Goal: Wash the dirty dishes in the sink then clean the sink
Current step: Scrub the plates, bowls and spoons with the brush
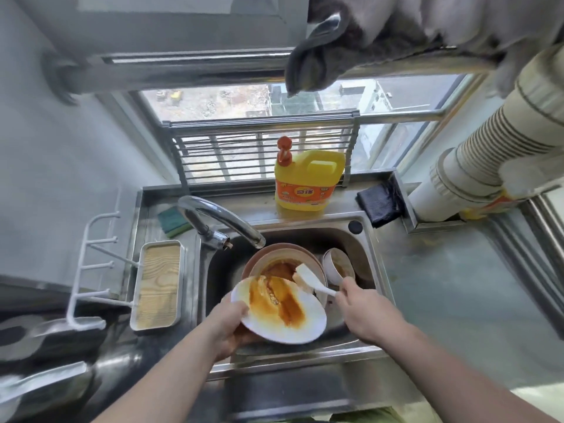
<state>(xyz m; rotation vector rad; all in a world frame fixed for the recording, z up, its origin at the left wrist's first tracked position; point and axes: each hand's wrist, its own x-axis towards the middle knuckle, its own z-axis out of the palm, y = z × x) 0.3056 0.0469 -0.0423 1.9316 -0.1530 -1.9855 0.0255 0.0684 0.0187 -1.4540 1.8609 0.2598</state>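
My left hand [228, 326] grips the near-left rim of a white plate [308, 323] smeared with orange sauce and held tilted over the steel sink [377, 270]. My right hand [364, 311] holds the handle of a white spoon [308, 277], whose bowl hovers at the plate's far edge. Behind the plate, a brown bowl [276, 250] with orange residue lies in the sink. A small white bowl [331, 264] leans at its right. The curved tap [219, 216] ends above the brown bowl, with no water visible.
A yellow dish-soap bottle [308, 180] stands on the back ledge. A green sponge [171, 221] lies behind the tap, a dark cloth [378, 203] at the back right. A white tray with a wooden insert [158, 285] sits left of the sink. Grey countertop [457, 285] stretches right.
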